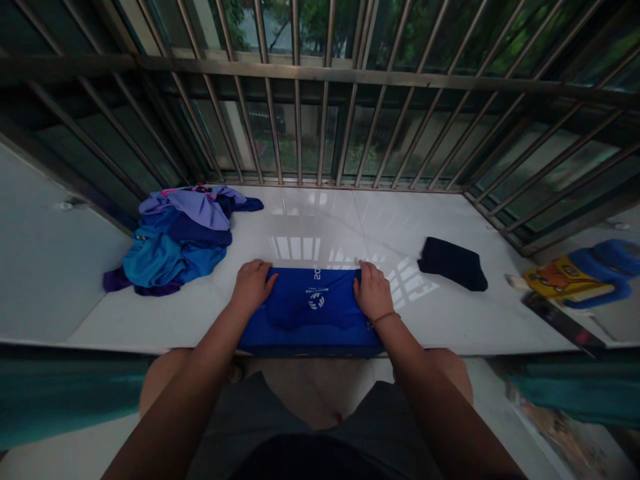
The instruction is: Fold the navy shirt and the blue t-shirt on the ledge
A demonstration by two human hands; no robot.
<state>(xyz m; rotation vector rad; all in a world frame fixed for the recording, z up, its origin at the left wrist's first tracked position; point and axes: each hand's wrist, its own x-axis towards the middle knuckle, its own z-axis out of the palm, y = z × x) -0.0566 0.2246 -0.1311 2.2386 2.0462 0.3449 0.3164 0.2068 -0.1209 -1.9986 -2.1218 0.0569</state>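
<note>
A blue shirt (285, 310) with white printing lies in a flat folded rectangle at the front of the white ledge, its near edge at the ledge's front. My left hand (253, 288) is closed on its far left corner, thumb on top of the cloth. At the far right corner, my right hand (374, 292) grips the same edge, with a thin cord around the wrist. Some fingertips are hidden behind the fold. A folded dark navy cloth (453, 263) rests apart to the right of my right hand.
To the left is a loose heap of blue and purple clothes (180, 240). Metal bars (300, 133) rise along the back of the white tiled ledge (320, 213). A yellow and blue object (570, 277) and a dark flat box (563, 323) sit at the right end.
</note>
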